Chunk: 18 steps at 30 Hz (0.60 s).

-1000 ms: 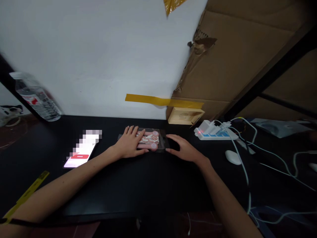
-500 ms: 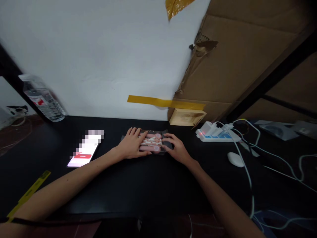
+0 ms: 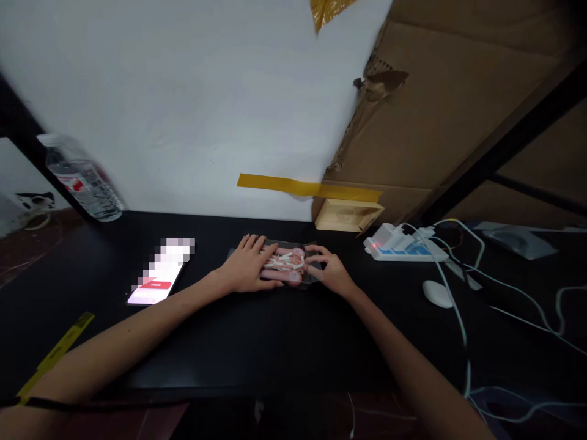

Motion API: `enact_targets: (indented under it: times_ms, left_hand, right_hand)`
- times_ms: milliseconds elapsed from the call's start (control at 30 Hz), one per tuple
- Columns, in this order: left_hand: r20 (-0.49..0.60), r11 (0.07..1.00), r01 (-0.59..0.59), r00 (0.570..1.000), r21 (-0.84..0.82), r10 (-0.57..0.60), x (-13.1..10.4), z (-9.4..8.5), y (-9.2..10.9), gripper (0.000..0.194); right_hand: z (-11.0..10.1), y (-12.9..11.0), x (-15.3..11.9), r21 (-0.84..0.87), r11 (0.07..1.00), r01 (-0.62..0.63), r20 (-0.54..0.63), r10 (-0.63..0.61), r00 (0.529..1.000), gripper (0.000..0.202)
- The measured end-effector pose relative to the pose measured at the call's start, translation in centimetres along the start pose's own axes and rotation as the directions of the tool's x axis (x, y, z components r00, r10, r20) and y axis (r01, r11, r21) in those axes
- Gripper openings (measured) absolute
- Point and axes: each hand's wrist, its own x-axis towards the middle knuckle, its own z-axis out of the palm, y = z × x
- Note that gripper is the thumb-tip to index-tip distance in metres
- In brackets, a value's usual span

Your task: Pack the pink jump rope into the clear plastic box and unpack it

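A clear plastic box (image 3: 288, 276) lies flat on the black table (image 3: 275, 348), with pink tubes and several small pink-and-white pieces inside. Across its left part rests my left hand (image 3: 245, 266), fingers spread over the top and thumb along the near edge. My right hand (image 3: 334, 273) is at the box's right end, fingers bent and apart, the tips touching the clear end. The left part of the box is hidden under my left hand.
A lit phone (image 3: 160, 272) lies left of the box and a water bottle (image 3: 89, 183) stands behind it. To the right are a wooden tray (image 3: 348, 215), a power strip (image 3: 403, 247), a white mouse (image 3: 437, 294) and loose cables.
My right hand has shifted slightly to the right at the box's end, and its fingers are a little straighter. My left hand stays spread on the box. The view has moved slightly.
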Motion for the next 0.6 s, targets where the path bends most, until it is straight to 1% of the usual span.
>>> enact_targets:
  times_ms: [100, 167, 333, 400, 500, 600]
  left_hand:
    - [-0.004, 1.0, -0.002, 1.0, 0.005, 0.002, 0.0, 0.0, -0.1, 0.093]
    - [-0.006, 1.0, 0.002, 1.0, 0.004, -0.002, -0.1, 0.0, -0.3, 0.094]
    - [0.015, 0.999, 0.01, 1.0, 0.031, -0.011, -0.1, 0.1, -0.6, 0.095]
    - [0.023, 1.0, 0.012, 1.0, 0.023, -0.012, -0.1, 0.0, -0.8, 0.096]
    - [0.043, 0.999, 0.016, 0.999, 0.028, -0.017, 0.0, -0.4, -1.3, 0.099]
    - [0.066, 0.997, 0.031, 0.997, 0.066, -0.035, 0.1, -0.6, -1.8, 0.1]
  right_hand:
    - [-0.4, 0.2, 0.1, -0.029, 0.998, -0.055, 0.01, 0.056, 0.998, 0.015]
    - [-0.7, 0.2, 0.1, -0.069, 0.996, -0.063, 0.026, 0.065, 0.998, 0.013]
    - [-1.0, 0.0, -0.1, -0.199, 0.98, -0.02, 0.077, 0.036, 0.996, 0.01]
    - [-1.5, 0.0, -0.3, -0.232, 0.973, -0.005, 0.104, 0.03, 0.994, 0.009]
    - [-3.0, 0.3, -0.5, -0.281, 0.96, -0.001, 0.129, 0.039, 0.991, 0.012]
    - [-5.0, 0.8, -0.6, -0.3, 0.954, 0.005, 0.159, 0.045, 0.986, 0.02]
